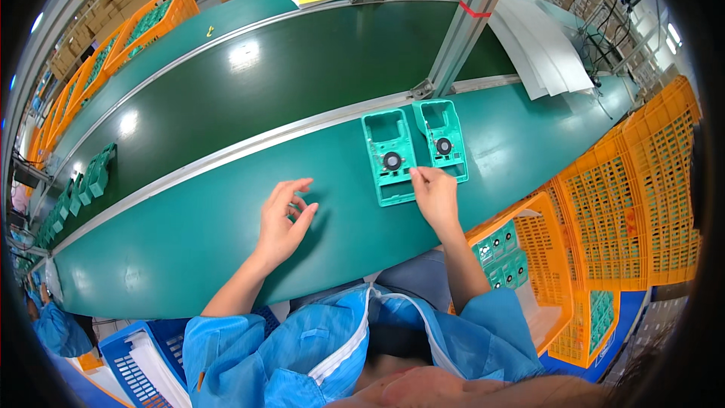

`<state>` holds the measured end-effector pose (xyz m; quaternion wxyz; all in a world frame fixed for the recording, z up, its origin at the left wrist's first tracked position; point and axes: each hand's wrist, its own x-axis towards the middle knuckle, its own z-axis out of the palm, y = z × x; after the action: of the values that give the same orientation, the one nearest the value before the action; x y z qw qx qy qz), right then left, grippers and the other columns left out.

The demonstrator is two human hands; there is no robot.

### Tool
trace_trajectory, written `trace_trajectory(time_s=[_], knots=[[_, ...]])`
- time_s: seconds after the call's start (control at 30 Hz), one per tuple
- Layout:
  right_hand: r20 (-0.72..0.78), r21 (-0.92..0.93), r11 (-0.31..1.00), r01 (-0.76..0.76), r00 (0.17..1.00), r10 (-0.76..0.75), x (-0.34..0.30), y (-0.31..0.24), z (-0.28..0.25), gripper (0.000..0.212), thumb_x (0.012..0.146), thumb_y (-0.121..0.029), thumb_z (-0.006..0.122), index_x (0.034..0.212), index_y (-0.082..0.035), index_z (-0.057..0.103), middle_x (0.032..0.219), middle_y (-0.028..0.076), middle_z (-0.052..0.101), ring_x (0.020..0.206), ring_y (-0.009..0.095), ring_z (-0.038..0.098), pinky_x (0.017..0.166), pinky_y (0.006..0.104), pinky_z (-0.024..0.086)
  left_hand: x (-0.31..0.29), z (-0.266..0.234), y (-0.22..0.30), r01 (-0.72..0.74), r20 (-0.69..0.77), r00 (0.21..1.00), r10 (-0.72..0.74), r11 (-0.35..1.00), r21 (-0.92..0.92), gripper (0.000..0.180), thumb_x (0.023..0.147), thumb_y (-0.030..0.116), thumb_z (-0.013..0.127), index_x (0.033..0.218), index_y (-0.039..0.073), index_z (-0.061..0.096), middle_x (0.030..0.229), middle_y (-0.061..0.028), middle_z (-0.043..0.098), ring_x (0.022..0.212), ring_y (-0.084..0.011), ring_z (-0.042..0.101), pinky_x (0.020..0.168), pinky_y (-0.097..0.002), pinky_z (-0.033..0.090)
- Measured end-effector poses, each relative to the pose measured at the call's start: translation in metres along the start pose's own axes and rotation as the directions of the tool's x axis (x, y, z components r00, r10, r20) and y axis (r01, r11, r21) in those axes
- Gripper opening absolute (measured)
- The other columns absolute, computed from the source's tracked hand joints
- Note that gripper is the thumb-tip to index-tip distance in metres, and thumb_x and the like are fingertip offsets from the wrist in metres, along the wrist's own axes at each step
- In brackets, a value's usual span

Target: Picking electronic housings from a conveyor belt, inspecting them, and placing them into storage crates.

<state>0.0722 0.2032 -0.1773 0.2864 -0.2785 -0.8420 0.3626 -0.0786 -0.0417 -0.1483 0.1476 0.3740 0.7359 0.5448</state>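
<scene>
L hand — fingers parted above green worktop, R hand — fingertips at left tray's edge, can't tell if gripping

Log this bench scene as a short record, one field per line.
Left hand: open over the green bench, nothing visible in it
Right hand: at the right edge of the left housing; grip unclear
Right housing: beside the left one; both green, each with a round black part
Person's right: orange crate holding green pieces
</scene>
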Motion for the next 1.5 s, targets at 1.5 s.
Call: trace_trajectory(time_s=[1.5], knots=[[-0.173,-0.163,0.96,0.227,0.951,-0.254,0.019,-0.047,-0.029,0.016,0.084,0.003,0.06,0.098,-0.002,0.066,0.096,0.01,0.06,0.074,0.015,0.054,0.057,0.0236,0.041,0.026,-0.361,-0.148,0.241,-0.472,0.82,0.324,0.553,0.797,0.015,0.077,0.004,0.069,0.089,0.001,0.06,0.086,-0.0155,0.06,0.079,-0.0358,0.059,0.067,-0.0418,0.046]])
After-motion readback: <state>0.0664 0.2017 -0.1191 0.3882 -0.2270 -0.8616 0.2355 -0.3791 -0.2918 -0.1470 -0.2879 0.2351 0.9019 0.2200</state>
